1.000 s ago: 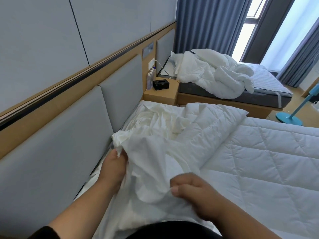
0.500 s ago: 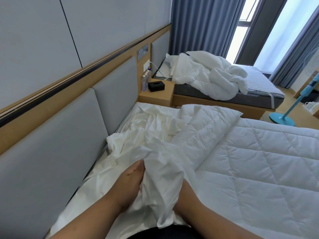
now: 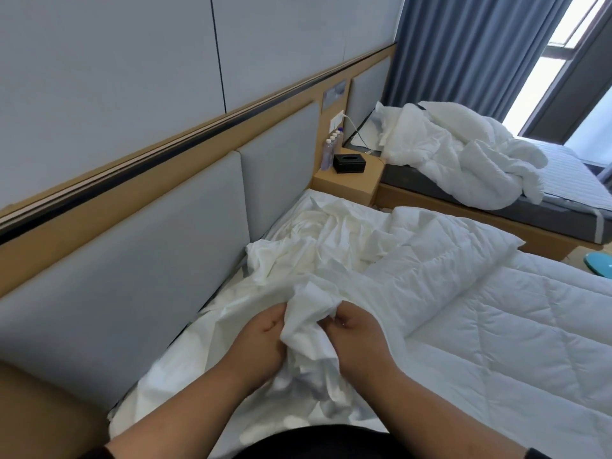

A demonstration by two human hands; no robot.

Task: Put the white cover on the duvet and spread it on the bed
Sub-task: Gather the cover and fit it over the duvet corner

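The white cover [image 3: 318,246] lies crumpled along the head of the near bed, beside the grey padded headboard [image 3: 139,260]. The quilted white duvet [image 3: 496,326] is spread over the bed to the right, one corner folded up near the cover. My left hand [image 3: 261,339] and my right hand [image 3: 357,339] sit close together at the lower middle. Both grip a bunched fold of the cover between them, fingers curled into the cloth.
A wooden nightstand [image 3: 347,183] stands beyond the bed with a black tissue box [image 3: 349,163] and several small bottles [image 3: 331,147]. A second bed [image 3: 496,207] with heaped white bedding lies behind it. A teal fan base [image 3: 599,265] sits on the floor at right. Blue curtains hang by the window.
My hands have come together on the cover. The left hand dropped from the raised cloth edge, and both now clutch one bunched fold. The view has swung left.
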